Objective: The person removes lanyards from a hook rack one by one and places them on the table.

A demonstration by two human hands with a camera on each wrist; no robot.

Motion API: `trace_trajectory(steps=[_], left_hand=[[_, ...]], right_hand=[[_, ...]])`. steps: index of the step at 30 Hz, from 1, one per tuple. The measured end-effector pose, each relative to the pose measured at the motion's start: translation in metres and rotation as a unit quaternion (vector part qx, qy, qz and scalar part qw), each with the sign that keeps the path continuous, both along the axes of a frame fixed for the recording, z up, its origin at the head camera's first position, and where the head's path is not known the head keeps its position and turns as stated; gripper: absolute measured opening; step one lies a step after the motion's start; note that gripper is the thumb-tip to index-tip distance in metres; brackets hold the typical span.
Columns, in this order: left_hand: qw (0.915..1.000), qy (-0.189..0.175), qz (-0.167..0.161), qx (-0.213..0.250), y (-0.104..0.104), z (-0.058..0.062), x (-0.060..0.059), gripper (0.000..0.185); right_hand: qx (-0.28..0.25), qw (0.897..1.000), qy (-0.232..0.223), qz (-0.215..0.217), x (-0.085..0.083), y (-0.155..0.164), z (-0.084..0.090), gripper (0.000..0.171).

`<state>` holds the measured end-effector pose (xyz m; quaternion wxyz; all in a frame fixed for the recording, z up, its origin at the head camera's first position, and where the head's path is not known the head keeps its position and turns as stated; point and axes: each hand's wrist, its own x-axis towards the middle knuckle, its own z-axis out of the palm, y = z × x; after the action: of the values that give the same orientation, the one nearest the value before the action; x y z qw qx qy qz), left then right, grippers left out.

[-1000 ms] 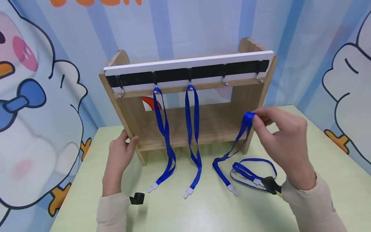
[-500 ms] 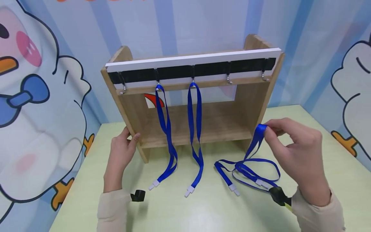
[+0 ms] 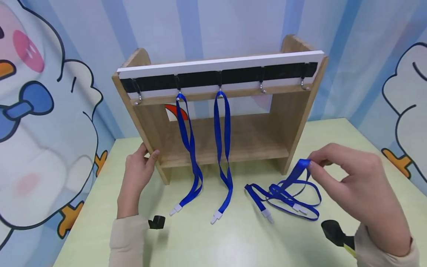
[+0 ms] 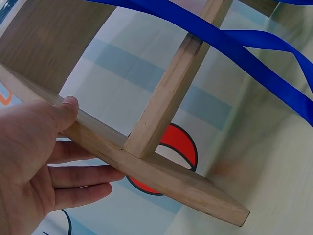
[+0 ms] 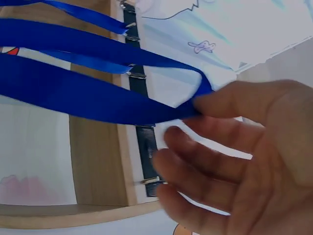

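Pale green table (image 3: 233, 244), blue striped cartoon backdrop (image 3: 207, 33), soft even light

Lanyard (image 3: 287, 185) pinched in right hand (image 3: 360, 185): blue woven ribbon, slight sheen, white plastic clip. Rack (image 3: 287, 122) gripped by left hand (image 3: 138, 174): pale wood, matt, visible grain; black strip with 5 bright metal hooks. Table (image 3: 233, 241) beneath both: smooth, pale green, faintly glossy

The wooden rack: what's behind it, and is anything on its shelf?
Through the wooden rack a red and white patch of the striped backdrop shows. The shelf board looks bare; two hanging lanyards cover strips of it.
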<state>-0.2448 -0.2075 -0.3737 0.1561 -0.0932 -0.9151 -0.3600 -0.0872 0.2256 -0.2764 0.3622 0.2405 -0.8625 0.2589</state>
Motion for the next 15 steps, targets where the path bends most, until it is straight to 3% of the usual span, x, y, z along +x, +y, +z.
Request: trace_trajectory(steps=[5,11,15], left_hand=[[1.0000,-0.006,0.004,0.000,0.001,0.001,0.000,0.048],[0.9999,-0.011,0.007,0.001,0.000,0.002,0.000,0.048],[0.9999,-0.009,0.007,0.000,0.000,0.001,0.000,0.049]], right_hand=[[0.042,0.998,-0.040,0.028,0.003,0.007,0.001,0.031],[0.102,0.987,-0.121,-0.013,0.004,0.016,-0.004,0.028],[0.133,0.976,-0.173,-0.016,0.002,0.019,-0.007,0.023]])
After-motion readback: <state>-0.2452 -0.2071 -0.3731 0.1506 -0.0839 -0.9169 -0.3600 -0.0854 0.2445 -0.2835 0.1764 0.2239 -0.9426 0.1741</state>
